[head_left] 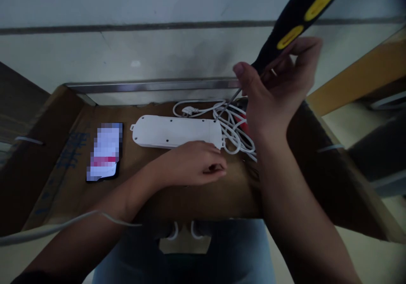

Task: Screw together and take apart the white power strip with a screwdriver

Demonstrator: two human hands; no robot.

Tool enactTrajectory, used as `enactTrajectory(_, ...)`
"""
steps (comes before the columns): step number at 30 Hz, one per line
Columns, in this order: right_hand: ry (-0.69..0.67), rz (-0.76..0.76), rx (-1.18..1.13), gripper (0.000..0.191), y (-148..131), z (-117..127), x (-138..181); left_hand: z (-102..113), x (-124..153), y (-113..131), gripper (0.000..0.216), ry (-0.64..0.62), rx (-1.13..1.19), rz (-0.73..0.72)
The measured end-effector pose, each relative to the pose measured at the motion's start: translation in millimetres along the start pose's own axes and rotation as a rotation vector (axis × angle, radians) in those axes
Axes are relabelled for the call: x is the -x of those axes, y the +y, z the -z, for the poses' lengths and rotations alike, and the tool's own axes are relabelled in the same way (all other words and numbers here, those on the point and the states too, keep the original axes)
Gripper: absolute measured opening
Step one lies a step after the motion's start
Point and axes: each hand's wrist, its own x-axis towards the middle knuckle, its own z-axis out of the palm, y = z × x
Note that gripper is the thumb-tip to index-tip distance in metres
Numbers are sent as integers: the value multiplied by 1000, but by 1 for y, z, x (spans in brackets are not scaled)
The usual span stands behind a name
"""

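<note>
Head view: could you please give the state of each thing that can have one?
power strip, lying back side up, screw holes showing.
cable, loosely coiled at the strip's right end.
plug, not plugged in, lying on the cardboard.
phone, flat, screen lit.
screwdriver, tilted, tip down near the strip's right end.
right hand, closed on the screwdriver.
left hand, fingers curled beside the strip; contents unclear.

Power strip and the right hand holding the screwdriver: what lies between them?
In the head view, the coiled white cable lies between the power strip and the right hand; the screwdriver points its thin shaft down at it.
</note>
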Motion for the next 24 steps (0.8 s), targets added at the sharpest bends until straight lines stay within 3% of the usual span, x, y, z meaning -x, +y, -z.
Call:
enactTrajectory(6,-101,-77,-12,44,-3,-6,6,13,-6,-8,23,523,220,325)
enactTrajectory(8,-159,-110,-35,43,-3,-4,7,15,-14,-13,27,630,238,386)
enactTrajectory(10,-176,-125,-38,46,0,-1,6,15,-27,-20,34,668,254,390)
enactTrajectory(15,-126,-95,-47,51,2,2,3,5,-52,-43,35,610,349,218)
enactTrajectory(20,-125,-55,-28,35,-2,6,-1,-1,-51,-56,38,614,434,211)
enactTrajectory(24,-150,-29,-12,36,-2,7,-1,-2,-50,-58,32,651,401,219)
